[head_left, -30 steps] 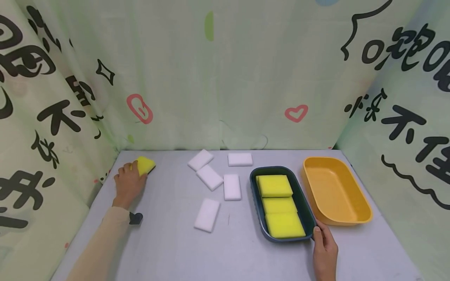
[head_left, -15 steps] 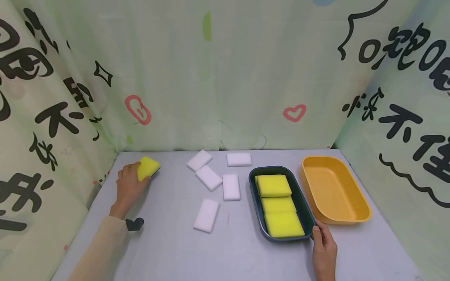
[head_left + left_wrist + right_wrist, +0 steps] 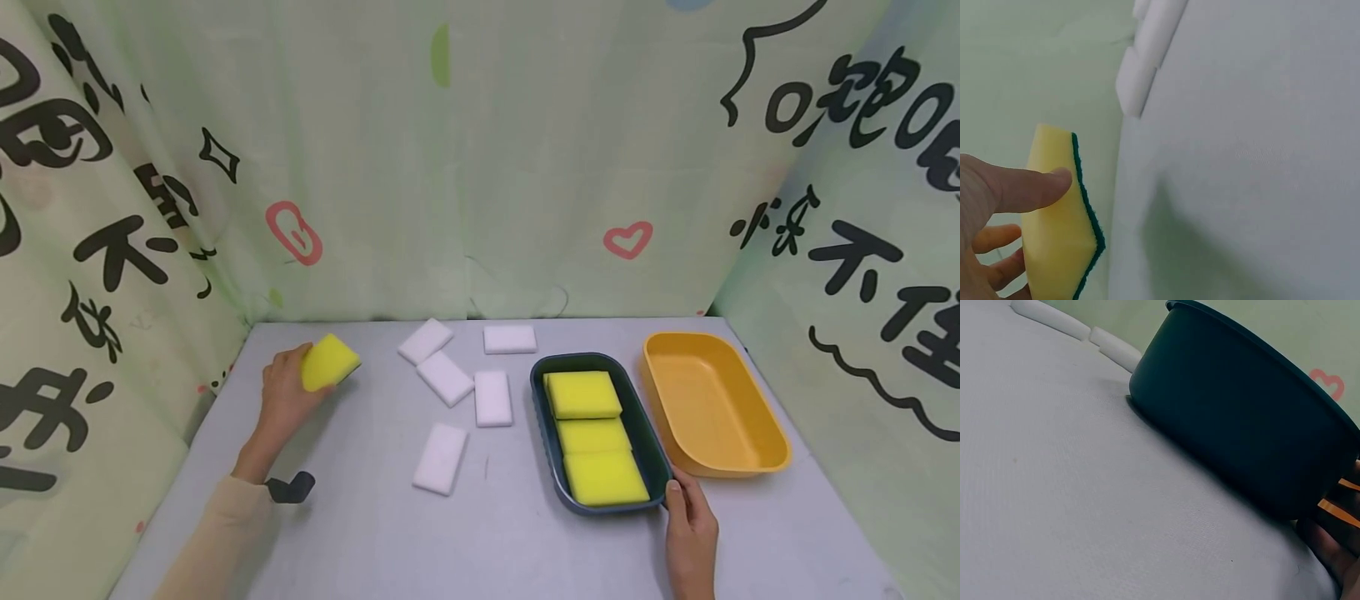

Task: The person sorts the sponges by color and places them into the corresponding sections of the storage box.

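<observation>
My left hand [image 3: 283, 396] pinches a yellow sponge [image 3: 328, 364] above the left side of the table. In the left wrist view the sponge [image 3: 1054, 250] shows a dark green scouring layer, slightly bent, with my thumb pressed on the yellow side. My right hand [image 3: 692, 533] grips the near right corner of a dark green tub [image 3: 636, 421], thumb at the rim. Inside the tub lie several yellow sponges [image 3: 606, 477] in a row, overlapping. In the right wrist view the tub's outer wall [image 3: 1229, 419] fills the upper right, with my fingers at its end.
Several white sponge blocks [image 3: 441, 458] lie scattered mid-table, left of the tub. A yellow-orange tub [image 3: 716, 408] stands right beside the dark one, nothing in it. Printed curtains [image 3: 465, 192] surround the table [image 3: 375, 542] at the back and sides.
My left hand has lifted the yellow sponge off the table and moved it a little to the right. My right hand stays on the dark green tub, which has not moved.
</observation>
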`<state>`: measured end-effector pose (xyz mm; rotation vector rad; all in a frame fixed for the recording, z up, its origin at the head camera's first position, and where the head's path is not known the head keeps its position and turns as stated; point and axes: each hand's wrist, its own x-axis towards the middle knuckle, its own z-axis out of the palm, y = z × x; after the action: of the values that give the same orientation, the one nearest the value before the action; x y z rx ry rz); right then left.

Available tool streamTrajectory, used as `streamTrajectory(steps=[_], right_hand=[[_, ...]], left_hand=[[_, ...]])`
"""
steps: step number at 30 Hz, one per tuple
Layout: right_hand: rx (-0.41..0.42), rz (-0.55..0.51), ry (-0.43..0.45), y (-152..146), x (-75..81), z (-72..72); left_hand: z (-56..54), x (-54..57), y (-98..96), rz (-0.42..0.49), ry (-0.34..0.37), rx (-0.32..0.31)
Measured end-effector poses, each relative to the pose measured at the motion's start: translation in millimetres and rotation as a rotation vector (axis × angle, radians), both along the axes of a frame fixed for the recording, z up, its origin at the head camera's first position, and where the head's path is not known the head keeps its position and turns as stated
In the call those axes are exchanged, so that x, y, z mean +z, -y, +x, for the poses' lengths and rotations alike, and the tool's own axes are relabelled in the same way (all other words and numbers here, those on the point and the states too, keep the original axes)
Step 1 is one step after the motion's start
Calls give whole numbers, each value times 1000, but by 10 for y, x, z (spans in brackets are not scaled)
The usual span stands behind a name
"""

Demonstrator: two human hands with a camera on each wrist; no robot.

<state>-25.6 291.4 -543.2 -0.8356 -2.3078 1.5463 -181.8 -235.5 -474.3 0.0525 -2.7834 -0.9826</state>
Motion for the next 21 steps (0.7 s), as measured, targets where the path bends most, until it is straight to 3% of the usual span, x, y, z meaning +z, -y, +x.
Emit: streamTrajectory(steps=[8, 21], right_hand=[[1, -4, -1, 8, 10, -3], [19, 3, -4, -24, 7, -1]], left_hand=[[51, 127, -150, 22, 77, -25], [169, 199, -524, 28, 90, -91]])
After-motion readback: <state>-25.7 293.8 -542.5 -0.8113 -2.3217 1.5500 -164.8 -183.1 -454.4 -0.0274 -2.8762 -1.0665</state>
